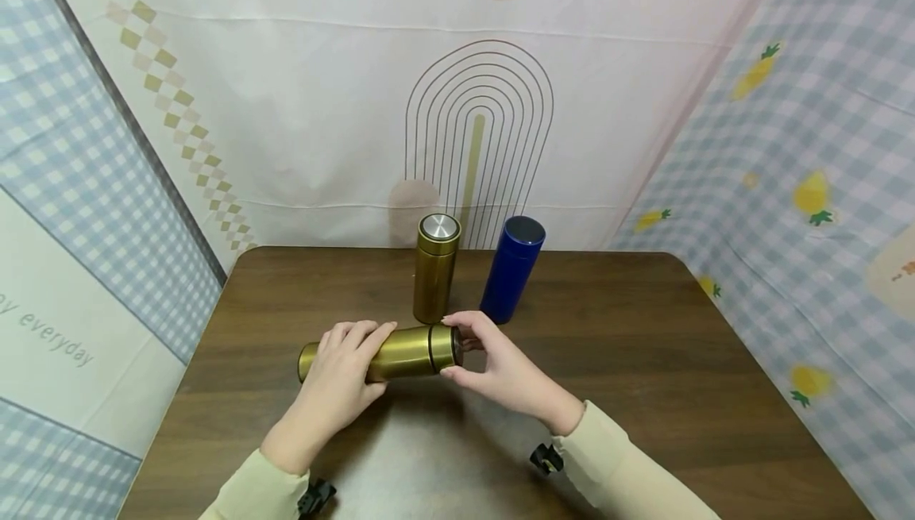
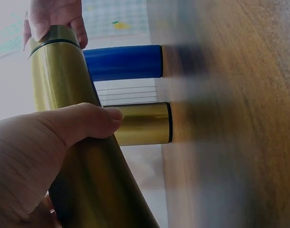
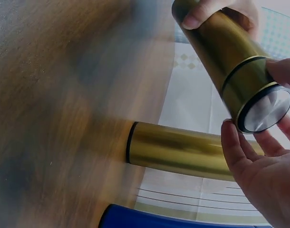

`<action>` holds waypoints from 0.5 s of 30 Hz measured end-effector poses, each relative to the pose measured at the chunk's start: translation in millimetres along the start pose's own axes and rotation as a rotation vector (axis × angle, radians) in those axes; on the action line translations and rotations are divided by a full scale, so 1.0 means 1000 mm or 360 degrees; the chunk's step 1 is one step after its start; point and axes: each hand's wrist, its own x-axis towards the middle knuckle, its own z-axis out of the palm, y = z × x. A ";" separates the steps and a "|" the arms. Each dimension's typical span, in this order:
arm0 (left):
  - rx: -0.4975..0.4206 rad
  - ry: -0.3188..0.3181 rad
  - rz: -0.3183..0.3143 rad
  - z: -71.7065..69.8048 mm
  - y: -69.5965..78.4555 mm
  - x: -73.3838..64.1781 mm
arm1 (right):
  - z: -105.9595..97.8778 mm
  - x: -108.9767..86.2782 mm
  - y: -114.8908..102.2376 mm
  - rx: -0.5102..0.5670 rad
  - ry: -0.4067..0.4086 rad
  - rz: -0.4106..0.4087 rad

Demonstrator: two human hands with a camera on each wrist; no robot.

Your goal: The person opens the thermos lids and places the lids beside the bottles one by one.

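Note:
A gold thermos lies sideways between both hands, its lid end to the right. My left hand grips its body, the thumb laid across the gold side in the left wrist view. At the other end, the fingers and thumb of my right hand curl round the lid. The lid's silver top faces outward in the right wrist view. Just behind stands a second gold thermos, upright with a silver-topped lid. To its right is an upright blue thermos with a dark top.
Underneath is a brown wooden table with rounded back corners. A pale patterned cloth hangs behind it, and blue checked cloth hangs on the right side. Each sleeved wrist carries a small black device.

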 end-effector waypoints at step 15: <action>0.0052 -0.0027 0.0011 -0.004 0.005 -0.004 | 0.013 0.001 0.028 0.0397 -0.0110 0.0713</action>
